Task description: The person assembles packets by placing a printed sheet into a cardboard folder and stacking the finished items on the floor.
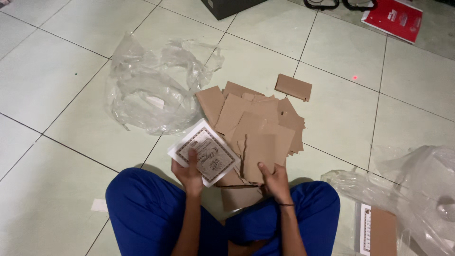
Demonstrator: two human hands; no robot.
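Head view: left hand [188,171] holds white ornate-bordered card [204,151].

You sit on a pale tiled floor [61,71], probably in a home, with crumpled plastic wrap [147,90] and scattered brown cardboard pieces [258,121] around you.

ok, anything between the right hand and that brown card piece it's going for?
Nothing visible. The right hand is already touching the lower edge of the brown card piece on the near side of the pile. The left hand holds the white printed card, off to the side.
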